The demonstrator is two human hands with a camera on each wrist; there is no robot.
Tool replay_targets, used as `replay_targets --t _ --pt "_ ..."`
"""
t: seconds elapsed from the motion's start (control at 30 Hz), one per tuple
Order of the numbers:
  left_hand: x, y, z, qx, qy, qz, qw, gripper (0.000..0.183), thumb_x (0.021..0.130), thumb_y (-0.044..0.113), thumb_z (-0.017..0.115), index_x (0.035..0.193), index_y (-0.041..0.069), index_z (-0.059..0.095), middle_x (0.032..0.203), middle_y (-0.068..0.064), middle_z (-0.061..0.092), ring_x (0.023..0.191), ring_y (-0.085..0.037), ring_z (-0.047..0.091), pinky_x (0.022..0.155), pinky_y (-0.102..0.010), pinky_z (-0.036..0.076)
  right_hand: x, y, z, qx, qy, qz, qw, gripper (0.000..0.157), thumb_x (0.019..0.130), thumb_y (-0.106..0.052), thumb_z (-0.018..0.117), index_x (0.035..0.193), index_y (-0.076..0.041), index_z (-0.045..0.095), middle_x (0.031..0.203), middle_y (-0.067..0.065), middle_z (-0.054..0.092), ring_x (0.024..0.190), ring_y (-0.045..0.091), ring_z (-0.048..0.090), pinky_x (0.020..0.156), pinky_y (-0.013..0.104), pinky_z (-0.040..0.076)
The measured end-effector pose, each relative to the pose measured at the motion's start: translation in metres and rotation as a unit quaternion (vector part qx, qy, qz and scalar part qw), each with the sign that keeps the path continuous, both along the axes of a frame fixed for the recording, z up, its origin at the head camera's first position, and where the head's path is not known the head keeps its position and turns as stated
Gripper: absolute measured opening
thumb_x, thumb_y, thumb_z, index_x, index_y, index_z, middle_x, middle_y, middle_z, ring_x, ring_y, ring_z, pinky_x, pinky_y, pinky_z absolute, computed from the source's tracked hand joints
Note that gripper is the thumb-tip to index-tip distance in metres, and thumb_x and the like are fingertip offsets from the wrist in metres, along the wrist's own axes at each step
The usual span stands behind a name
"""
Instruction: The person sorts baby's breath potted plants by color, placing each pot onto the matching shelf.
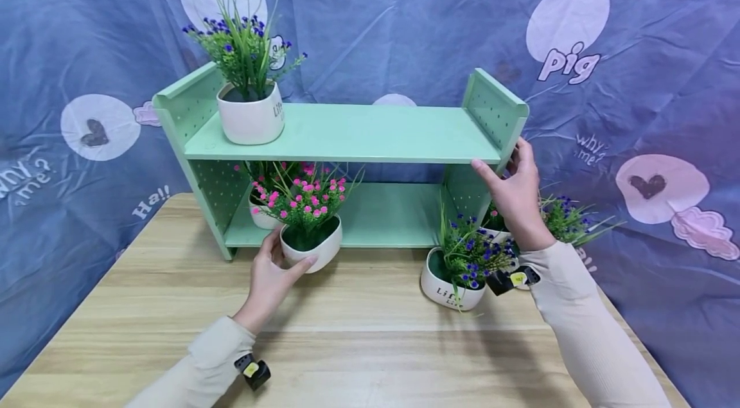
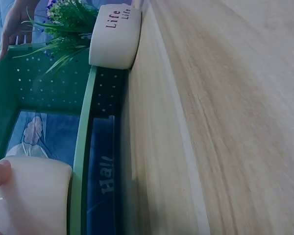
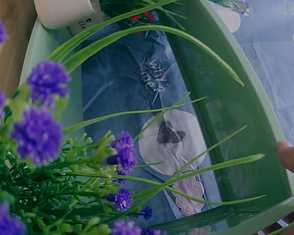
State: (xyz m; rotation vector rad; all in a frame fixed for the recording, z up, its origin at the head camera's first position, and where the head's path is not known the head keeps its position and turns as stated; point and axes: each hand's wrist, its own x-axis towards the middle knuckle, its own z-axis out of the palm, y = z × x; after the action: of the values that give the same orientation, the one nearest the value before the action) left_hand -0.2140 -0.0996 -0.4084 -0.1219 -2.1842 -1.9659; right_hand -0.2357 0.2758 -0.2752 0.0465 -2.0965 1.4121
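Observation:
My left hand (image 1: 274,283) grips a white flowerpot (image 1: 317,250) of pink artificial flowers, thumb on the near side. The pot is tilted and overlaps the front edge of the green two-tier shelf's (image 1: 370,132) lower board. In the left wrist view, the thumb presses on the white pot (image 2: 34,196). At the shelf's right end, my right hand (image 1: 517,196) holds the side panel. Its thumb lies at the upper board's front corner, other fingers partly hidden behind the panel. Behind the held plant, a second white pot (image 1: 263,214) stands on the lower board, partly covered.
A purple-flowered pot (image 1: 248,122) stands on the upper board's left end. Another purple-flowered pot (image 1: 451,289) sits on the wooden table (image 1: 358,356) before the shelf's right end. More potted plants (image 1: 563,221) stand behind my right forearm. A blue printed curtain (image 1: 370,22) hangs behind.

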Motion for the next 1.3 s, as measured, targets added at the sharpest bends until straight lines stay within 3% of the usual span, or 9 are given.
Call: replay_targets --t 0.23,0.5,0.93,1.3 --pt "-0.010 0.011 -0.002 0.024 0.026 0.012 0.9993 0.085 0.076 0.002 0.079 0.145 -0.002 0.030 0.146 -0.018 0.037 0.132 -0.026 0.038 0.112 -0.036 0.031 0.001 -0.001 0.001 -0.003 -0.002 0.000 1.000 0.072 0.089 -0.020 0.069 0.148 -0.021 0.027 0.144 0.009 0.042 0.130 0.026 0.043 0.103 0.044 0.043" --pt "-0.017 0.031 -0.005 0.011 0.051 0.068 0.9963 0.083 0.074 0.006 0.081 0.141 -0.005 0.032 0.142 -0.022 0.039 0.131 -0.031 0.039 0.111 -0.043 0.031 0.001 -0.001 0.001 -0.002 0.000 0.003 1.000 0.071 0.090 -0.021 0.068 0.148 -0.021 0.027 0.144 0.009 0.041 0.131 0.026 0.042 0.103 0.044 0.043" --pt "-0.026 0.058 -0.005 0.028 0.041 0.142 0.9886 0.083 0.073 0.009 0.082 0.141 0.000 0.035 0.140 -0.019 0.039 0.130 -0.031 0.037 0.111 -0.044 0.028 0.000 -0.001 -0.002 -0.006 0.000 0.005 1.000 0.072 0.090 -0.019 0.068 0.148 -0.020 0.027 0.144 0.009 0.041 0.131 0.026 0.042 0.103 0.042 0.043" --pt "-0.035 0.070 -0.007 0.038 0.050 0.182 0.9814 0.083 0.072 0.009 0.083 0.141 0.002 0.038 0.140 -0.018 0.040 0.130 -0.031 0.036 0.111 -0.046 0.027 -0.002 0.000 -0.003 -0.010 -0.004 0.006 1.000 0.072 0.090 -0.017 0.067 0.149 -0.019 0.025 0.145 0.011 0.040 0.132 0.027 0.041 0.104 0.043 0.042"
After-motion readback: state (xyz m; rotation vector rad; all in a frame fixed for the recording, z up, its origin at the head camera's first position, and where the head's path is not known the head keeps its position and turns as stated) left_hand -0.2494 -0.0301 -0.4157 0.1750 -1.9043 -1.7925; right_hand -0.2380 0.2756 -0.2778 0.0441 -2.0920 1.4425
